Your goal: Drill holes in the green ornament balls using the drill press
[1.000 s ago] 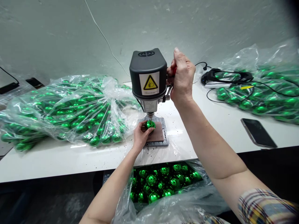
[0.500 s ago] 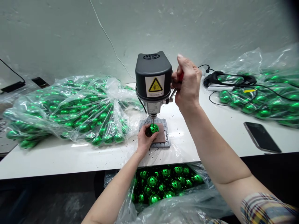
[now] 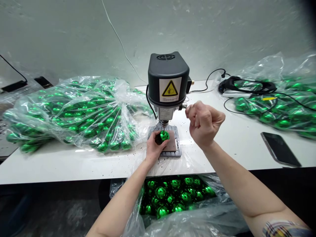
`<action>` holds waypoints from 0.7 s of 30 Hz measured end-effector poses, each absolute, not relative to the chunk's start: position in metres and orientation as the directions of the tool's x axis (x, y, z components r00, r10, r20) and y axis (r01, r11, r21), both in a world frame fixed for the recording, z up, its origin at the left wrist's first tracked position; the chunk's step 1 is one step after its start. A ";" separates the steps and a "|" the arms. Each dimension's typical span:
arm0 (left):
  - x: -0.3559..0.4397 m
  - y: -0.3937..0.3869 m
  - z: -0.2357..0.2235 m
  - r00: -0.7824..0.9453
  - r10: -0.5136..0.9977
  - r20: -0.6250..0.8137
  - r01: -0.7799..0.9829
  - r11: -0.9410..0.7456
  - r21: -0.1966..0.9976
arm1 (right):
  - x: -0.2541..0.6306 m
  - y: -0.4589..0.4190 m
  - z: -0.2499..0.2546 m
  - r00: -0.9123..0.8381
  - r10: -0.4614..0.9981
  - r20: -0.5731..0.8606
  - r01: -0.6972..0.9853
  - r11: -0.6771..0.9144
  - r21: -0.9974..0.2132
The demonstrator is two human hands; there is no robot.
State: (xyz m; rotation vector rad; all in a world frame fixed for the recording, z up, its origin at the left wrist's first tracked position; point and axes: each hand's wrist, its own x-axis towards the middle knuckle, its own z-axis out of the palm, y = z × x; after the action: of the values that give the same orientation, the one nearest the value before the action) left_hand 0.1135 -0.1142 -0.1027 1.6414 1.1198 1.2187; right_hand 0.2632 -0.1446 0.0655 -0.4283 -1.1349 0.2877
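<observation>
1 green ball point(image 3: 164, 135) sits on the drill press point(image 3: 168, 85) base plate, right under the bit, w/ left hand point(image 3: 154, 148) gripping it from the near-left. Right hand point(image 3: 203, 123) is fisted around the feed lever, just right of the press. Bags of balls point(image 3: 74, 113) lie far left & right; phone point(image 3: 280, 148) at right.
</observation>
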 end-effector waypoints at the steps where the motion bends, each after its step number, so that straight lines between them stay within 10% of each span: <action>1: 0.114 -0.114 -0.102 0.147 0.950 0.275 0.192 -0.300 0.934 | 0.264 -0.144 0.060 0.376 0.403 0.834 0.019 0.897 -0.442; 12: 0.111 -0.116 -0.101 0.152 0.954 0.258 0.208 -0.286 0.935 | 0.275 -0.136 0.026 0.205 0.231 0.951 0.120 0.958 -0.259; 21: 0.110 -0.131 -0.083 0.064 0.971 0.229 0.244 -0.238 0.940 | 0.263 -0.134 0.105 0.499 0.611 0.615 -0.076 0.737 -0.671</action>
State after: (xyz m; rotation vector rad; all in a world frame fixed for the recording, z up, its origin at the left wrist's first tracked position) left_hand 0.1097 -0.1306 -0.0831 1.5923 1.2456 1.2268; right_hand 0.2632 -0.1345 0.1047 -0.6284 -0.9690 0.4504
